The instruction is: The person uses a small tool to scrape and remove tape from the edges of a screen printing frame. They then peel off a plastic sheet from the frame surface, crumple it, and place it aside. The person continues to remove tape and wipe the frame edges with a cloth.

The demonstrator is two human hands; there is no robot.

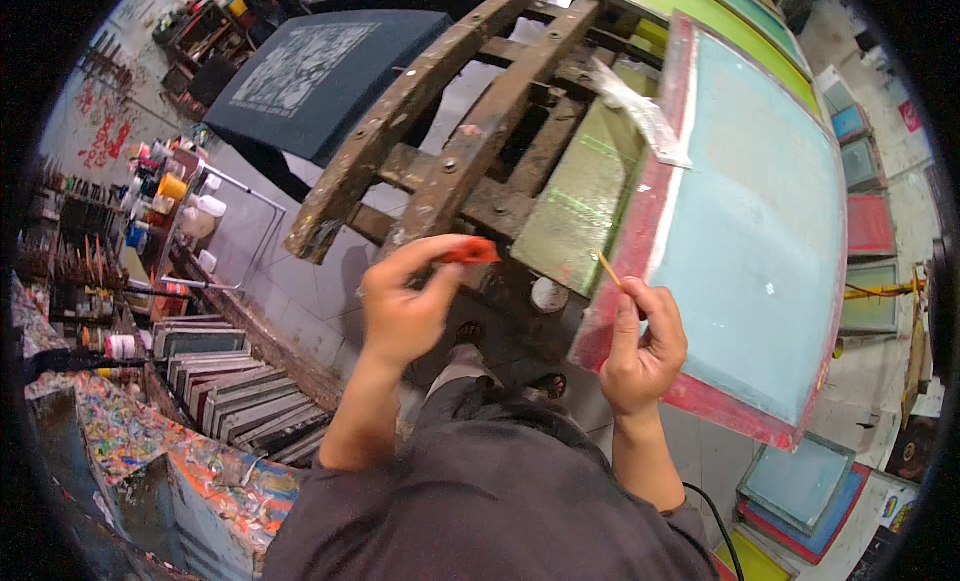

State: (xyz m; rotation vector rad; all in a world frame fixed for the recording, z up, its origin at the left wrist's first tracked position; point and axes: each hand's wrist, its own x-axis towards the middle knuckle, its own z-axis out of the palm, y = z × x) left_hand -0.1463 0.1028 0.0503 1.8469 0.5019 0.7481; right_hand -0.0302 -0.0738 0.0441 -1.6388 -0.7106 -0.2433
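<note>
My left hand (408, 303) is closed, pinching a small, crumpled-looking red thing (470, 252) between thumb and fingers; its exact kind is too blurred to make out. Between the thumb and fingertips of my right hand (645, 347) is a thin yellowish stick (609, 269), its pale tip slanting up and left. The two hands are apart. Just beyond the right hand lies a large screen-printing frame (755, 211) with pale blue mesh and a red-stained border. Translucent tape (640, 116) hangs over its left edge. A green platen (575, 206) sits beside the frame.
Worn brown rails (450, 166) run away from me. A dark printed cloth (320, 76) lies on a platen at far left. Several screens stand in a rack (225, 381) at left; others (800, 481) lean at right. A paint-smeared surface (180, 451) fills the lower left.
</note>
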